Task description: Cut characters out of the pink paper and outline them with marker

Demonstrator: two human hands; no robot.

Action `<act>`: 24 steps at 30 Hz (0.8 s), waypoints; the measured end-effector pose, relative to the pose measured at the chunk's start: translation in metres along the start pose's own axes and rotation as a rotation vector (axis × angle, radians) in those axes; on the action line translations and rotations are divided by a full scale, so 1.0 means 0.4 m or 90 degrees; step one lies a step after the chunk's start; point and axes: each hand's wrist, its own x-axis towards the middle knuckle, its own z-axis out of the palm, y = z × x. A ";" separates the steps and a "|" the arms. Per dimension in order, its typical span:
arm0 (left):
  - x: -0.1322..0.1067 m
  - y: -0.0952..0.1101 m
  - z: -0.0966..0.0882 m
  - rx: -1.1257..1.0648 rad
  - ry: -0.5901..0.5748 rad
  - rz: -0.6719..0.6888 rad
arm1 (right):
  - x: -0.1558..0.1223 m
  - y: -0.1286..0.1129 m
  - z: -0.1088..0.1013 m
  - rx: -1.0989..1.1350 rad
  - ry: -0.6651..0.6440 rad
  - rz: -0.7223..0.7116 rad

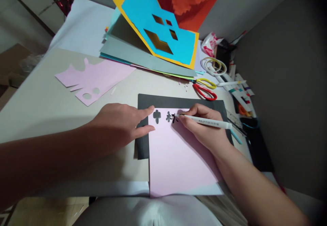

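Note:
A sheet of pale pink paper [178, 161] lies on a black card [178, 100], overhanging the card's lower edge. My right hand [199, 125] is shut on a white brush pen [206, 121], with its tip touching the black brush-written characters [163, 117] near the sheet's top edge. The last stroke is partly hidden by my fingers. My left hand [117, 124] rests open, with two fingertips on the sheet's upper left corner.
Beyond the card lie yellow-handled scissors [205, 83] and red-handled scissors [205, 92]. A stack of coloured paper with a cut blue sheet [168, 28] stands at the back. A pink offcut [94, 79] lies left; several markers [237, 93] lie right.

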 end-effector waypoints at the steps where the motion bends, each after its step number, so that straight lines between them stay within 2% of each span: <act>1: 0.001 0.000 0.001 0.000 0.000 -0.002 | 0.000 0.000 -0.001 -0.003 0.000 -0.001; 7: 0.001 0.000 0.000 0.009 0.008 0.014 | 0.000 -0.004 0.000 -0.021 -0.003 0.009; 18: -0.003 -0.005 0.017 0.024 0.069 0.029 | 0.000 -0.008 -0.003 -0.002 -0.005 0.021; 24: 0.002 -0.008 0.022 0.029 0.060 0.025 | 0.000 -0.008 -0.002 0.013 -0.009 0.020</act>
